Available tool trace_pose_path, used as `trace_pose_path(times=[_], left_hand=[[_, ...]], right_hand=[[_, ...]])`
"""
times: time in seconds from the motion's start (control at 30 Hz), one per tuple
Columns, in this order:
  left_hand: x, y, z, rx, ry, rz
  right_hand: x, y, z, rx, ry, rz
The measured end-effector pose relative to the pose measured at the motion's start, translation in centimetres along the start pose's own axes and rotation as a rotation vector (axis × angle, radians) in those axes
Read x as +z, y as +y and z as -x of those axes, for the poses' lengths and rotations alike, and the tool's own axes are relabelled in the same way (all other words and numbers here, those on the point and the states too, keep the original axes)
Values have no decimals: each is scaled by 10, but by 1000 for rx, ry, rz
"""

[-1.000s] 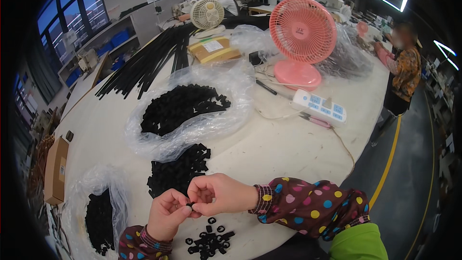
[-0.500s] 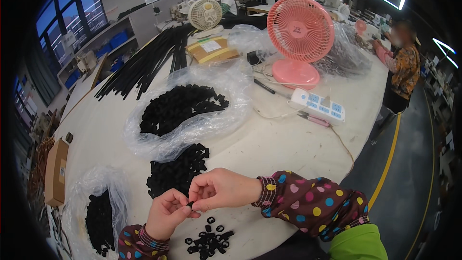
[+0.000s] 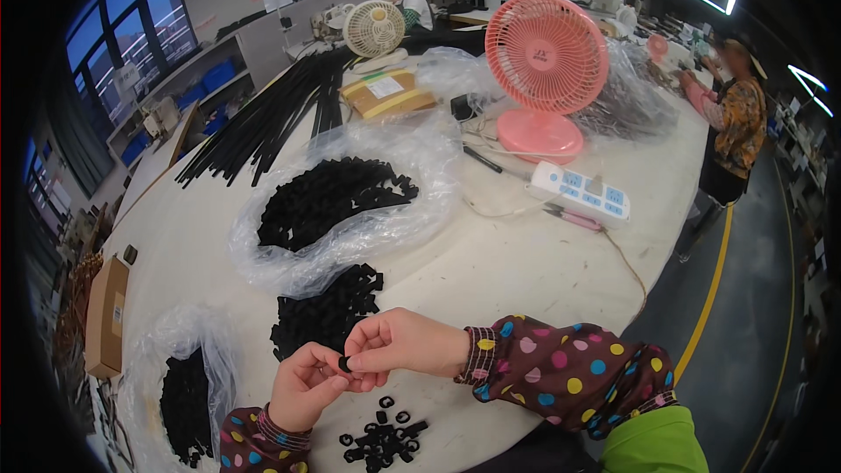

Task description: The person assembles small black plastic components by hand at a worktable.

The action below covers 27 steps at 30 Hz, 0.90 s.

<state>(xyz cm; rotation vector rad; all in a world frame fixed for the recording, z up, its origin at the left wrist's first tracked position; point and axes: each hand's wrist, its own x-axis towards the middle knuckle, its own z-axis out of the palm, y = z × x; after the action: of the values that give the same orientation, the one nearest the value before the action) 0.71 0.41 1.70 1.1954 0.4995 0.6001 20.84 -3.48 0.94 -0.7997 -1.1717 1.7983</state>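
Observation:
A small black piece [image 3: 344,363] is pinched between my two hands, its exact kind too small to make out. My left hand [image 3: 302,385] grips it from the left with bent fingers. From the right, my right hand [image 3: 403,349] closes thumb and fingers on the same piece. Just beyond my hands lies a heap of small black pieces [image 3: 328,307]. Closer to me, below my right hand, is a loose pile of black ring-like pieces [image 3: 383,442].
Clear plastic bags [image 3: 350,241] [image 3: 229,385] hold more black pieces. Around the table stand a pink fan [image 3: 545,57], a white fan [image 3: 374,28], a power strip [image 3: 580,193], long black strips [image 3: 263,118] and a cardboard box [image 3: 107,320]. Another person [image 3: 738,118] stands at the right edge.
The black piece has turned and shifted up slightly between my fingers, now showing more of itself. My right-hand fingers have moved a little. The piles look the same.

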Motion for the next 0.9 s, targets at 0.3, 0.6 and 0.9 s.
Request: trace_pose_path(times=[0.3,0.6,0.9], left_hand=[[-11,-13,4,210,-69,-68],[4,-11,-4,239,201,-401],[0,-11,3,237,230,-430]], right_hand=[[10,1,3,21,-69,-123],[16,8,6,-528,271,778],[15,10,-4,-325,254,626]])
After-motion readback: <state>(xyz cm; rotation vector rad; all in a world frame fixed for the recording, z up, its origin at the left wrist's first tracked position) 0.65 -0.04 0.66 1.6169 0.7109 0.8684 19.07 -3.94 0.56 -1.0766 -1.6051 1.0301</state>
